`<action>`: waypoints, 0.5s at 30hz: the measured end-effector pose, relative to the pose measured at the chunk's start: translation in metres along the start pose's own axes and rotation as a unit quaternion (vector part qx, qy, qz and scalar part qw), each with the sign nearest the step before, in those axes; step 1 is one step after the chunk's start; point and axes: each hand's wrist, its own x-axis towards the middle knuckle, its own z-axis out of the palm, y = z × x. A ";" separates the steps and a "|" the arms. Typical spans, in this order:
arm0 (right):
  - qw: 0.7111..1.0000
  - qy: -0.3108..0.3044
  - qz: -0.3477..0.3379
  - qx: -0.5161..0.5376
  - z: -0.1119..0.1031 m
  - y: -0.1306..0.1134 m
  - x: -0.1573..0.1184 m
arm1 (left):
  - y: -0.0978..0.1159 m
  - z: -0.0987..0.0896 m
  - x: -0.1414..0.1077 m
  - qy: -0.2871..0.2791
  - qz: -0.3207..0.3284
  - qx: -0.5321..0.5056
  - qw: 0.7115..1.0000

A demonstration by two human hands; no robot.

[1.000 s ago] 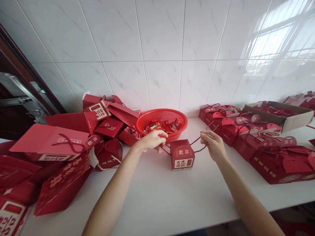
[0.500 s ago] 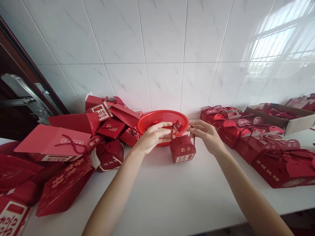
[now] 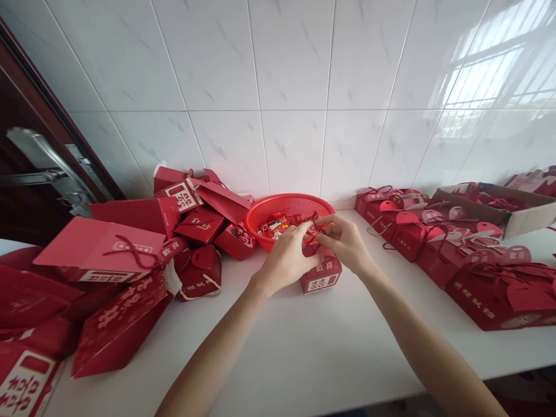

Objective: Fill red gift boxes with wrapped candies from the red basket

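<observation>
A small dark red gift box (image 3: 320,281) with gold lettering and a white label stands upright on the white table. Both hands meet over its top. My left hand (image 3: 289,255) is closed, its fingertips pinching the box's thin red cord, and it covers the box's upper left. From the other side my right hand (image 3: 345,242) is closed too, thumb and fingers bent in at the same cord. How the cord runs between the fingertips is mostly hidden. Just behind the hands sits a red plastic basket (image 3: 299,201) with wrapped candies (image 3: 277,225) in it.
A loose heap of red gift boxes (image 3: 130,318) and bags lies at the left. More boxes (image 3: 473,295) stand in rows at the right, near an open cardboard box (image 3: 527,219). A tiled wall (image 3: 291,145) rises behind; a door handle (image 3: 43,156) is far left.
Both hands have come together over the small box; they were apart at its two sides before. The right hand moved left, the left hand slightly right and down. More candies now show.
</observation>
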 end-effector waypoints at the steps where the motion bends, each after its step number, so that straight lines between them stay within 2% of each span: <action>1: 1.000 -0.003 0.005 0.007 0.000 0.000 0.000 | -0.003 0.004 0.002 0.009 0.003 0.052 0.999; 5: 0.999 -0.014 0.027 0.037 0.000 0.002 -0.004 | -0.015 0.022 0.009 -0.026 0.010 0.161 0.987; 8: 0.996 -0.032 0.049 0.066 -0.001 0.009 -0.007 | -0.020 0.035 0.011 -0.019 0.025 0.193 0.981; 12: 0.991 -0.063 0.060 0.102 -0.008 0.016 -0.012 | -0.022 0.050 0.013 0.007 0.052 0.207 0.977; 15: 0.992 -0.029 0.043 0.112 -0.019 0.016 -0.014 | -0.024 0.061 0.014 0.020 0.071 0.161 0.984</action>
